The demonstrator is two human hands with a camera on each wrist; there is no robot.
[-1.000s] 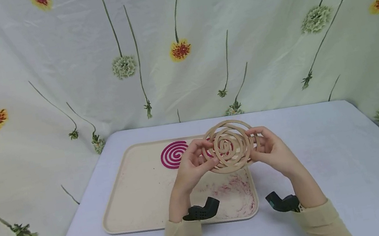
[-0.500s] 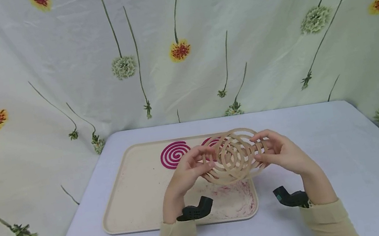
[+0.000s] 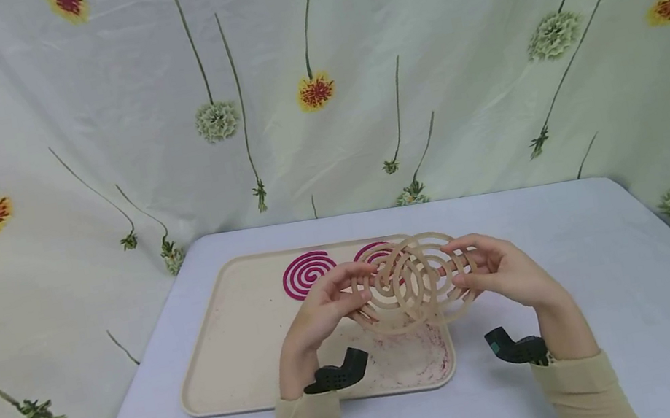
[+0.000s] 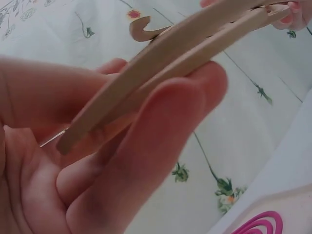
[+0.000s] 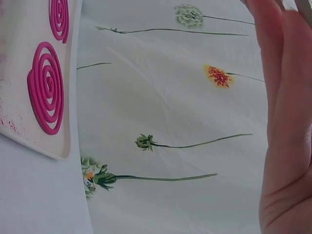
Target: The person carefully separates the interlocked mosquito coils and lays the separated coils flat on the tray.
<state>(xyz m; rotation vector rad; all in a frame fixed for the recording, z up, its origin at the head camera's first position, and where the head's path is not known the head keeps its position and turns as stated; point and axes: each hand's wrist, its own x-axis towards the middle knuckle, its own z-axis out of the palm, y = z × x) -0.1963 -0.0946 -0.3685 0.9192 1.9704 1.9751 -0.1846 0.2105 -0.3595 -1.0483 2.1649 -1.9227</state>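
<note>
Two tan mosquito coils overlap in mid-air above the tray's right part in the head view. My left hand (image 3: pixel 325 307) pinches the left coil (image 3: pixel 395 332) by its outer edge. On the other side, my right hand (image 3: pixel 512 272) pinches the right coil (image 3: pixel 431 235) between thumb and fingers. The left wrist view shows the flat edge of a tan coil (image 4: pixel 161 58) between thumb and fingers, a hooked end curling up beyond it. In the right wrist view only part of the right hand (image 5: pixel 290 122) appears; its fingertips are cut off.
A beige tray (image 3: pixel 231 345) with reddish smears lies on the white-covered table (image 3: pixel 587 285). Two magenta coils, one at the left (image 3: pixel 309 274) and one partly hidden behind the tan coils (image 3: pixel 371 249), lie at its far edge. A flowered cloth (image 3: pixel 471 68) hangs behind.
Both hands have come lower and moved apart, the left going left and the right going right. The two tan coils, earlier nearly stacked, now overlap only partly.
</note>
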